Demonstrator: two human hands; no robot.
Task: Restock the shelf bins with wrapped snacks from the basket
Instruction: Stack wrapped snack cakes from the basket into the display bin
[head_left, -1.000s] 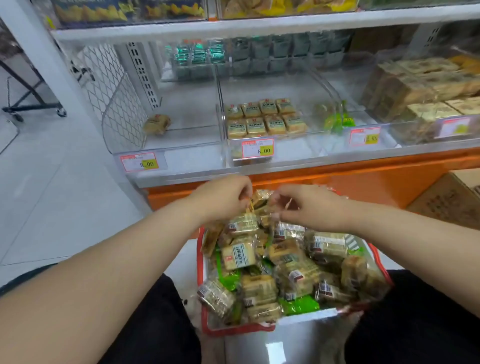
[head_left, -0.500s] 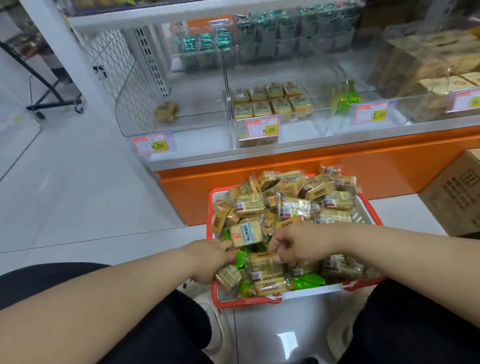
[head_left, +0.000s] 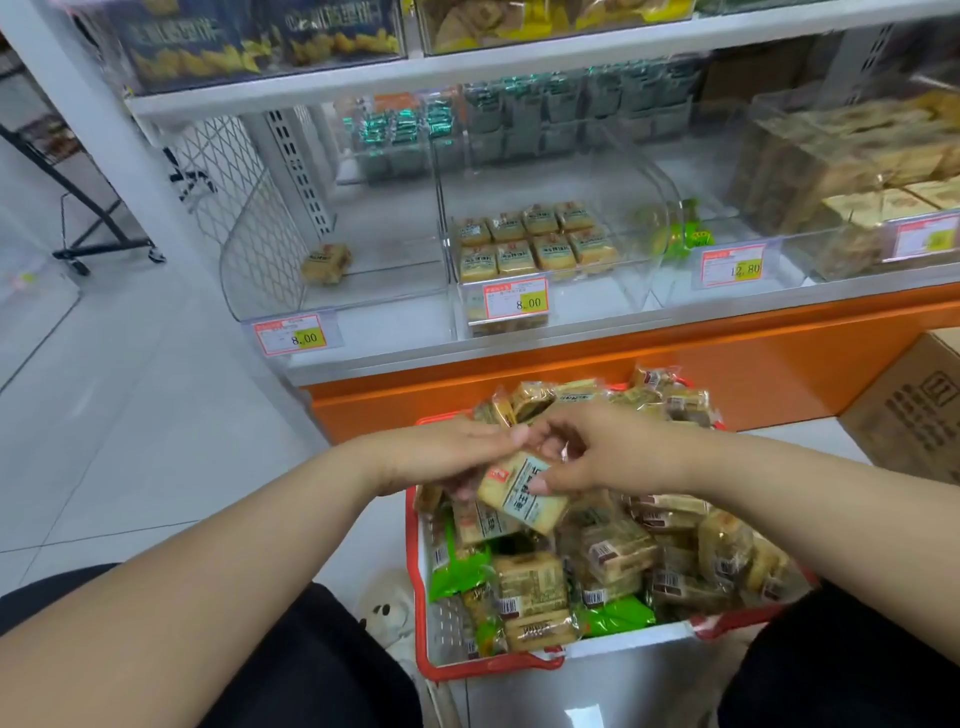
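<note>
A red basket on the floor is heaped with wrapped snacks, mostly tan, a few green. Both hands meet over its far half. My left hand and my right hand together hold one tan wrapped snack with a pale label, lifted just above the pile. On the low shelf, the middle clear bin holds two rows of the same tan snacks. The left clear bin holds a single tan snack.
A clear bin to the right holds green packs; further right is a bin of boxed snacks. A cardboard box stands on the floor at right. The orange shelf base is behind the basket. A black cart frame stands far left.
Both hands rose from the near part of the basket pile to its far half and now hold one tan snack between them. The camera tilted up.
</note>
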